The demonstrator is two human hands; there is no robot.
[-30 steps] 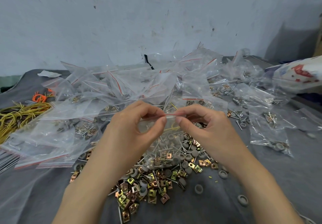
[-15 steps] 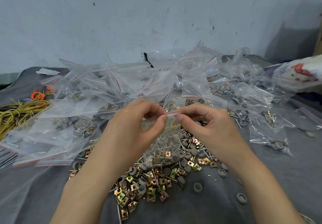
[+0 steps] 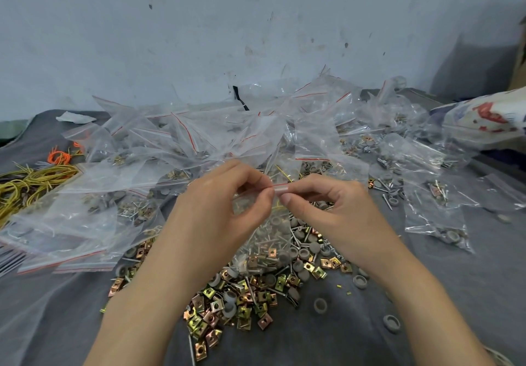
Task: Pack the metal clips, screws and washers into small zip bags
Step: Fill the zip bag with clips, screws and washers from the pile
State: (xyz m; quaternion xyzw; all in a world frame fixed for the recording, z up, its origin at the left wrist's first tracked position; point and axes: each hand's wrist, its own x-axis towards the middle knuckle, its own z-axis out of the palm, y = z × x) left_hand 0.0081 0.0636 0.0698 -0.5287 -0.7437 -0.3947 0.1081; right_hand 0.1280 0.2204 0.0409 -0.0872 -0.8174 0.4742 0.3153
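Near the middle of the counter (image 3: 484, 280), above the loose stock: one small zip bag (image 3: 266, 237), clear with a red line along its seal, hanging upright between both hands.
- Left hand (image 3: 216, 212): thumb and forefinger pinch the seal strip at its left part.
- Right hand (image 3: 336, 212): thumb and forefinger pinch the same strip just to the right. The fingertips of the two hands almost touch.
- Contents of the held bag: screws and at least one copper-toned clip, gathered at the bottom. The count cannot be told.

Directly below, toward the near edge: a loose pile of metal clips (image 3: 244, 306), square, brass and copper coloured. Long screws (image 3: 297, 242) and grey washers (image 3: 320, 305) are mixed in. Several washers lie apart from the pile on the grey cloth, toward the near right.

Behind the hands, across to the far edge: a heap of filled zip bags (image 3: 182, 143), overlapping, red seal lines showing, small hardware inside. More of these spread toward the right edge.

Left edge: a bundle of yellow wire (image 3: 31, 183), with a small orange coil (image 3: 58, 156) just behind it.

Far left corner: a white paper scrap (image 3: 75, 117).

Right edge: a large printed sack (image 3: 484, 121), white with red marks, lying on its side.

Behind the counter: a scuffed pale wall (image 3: 256, 24).
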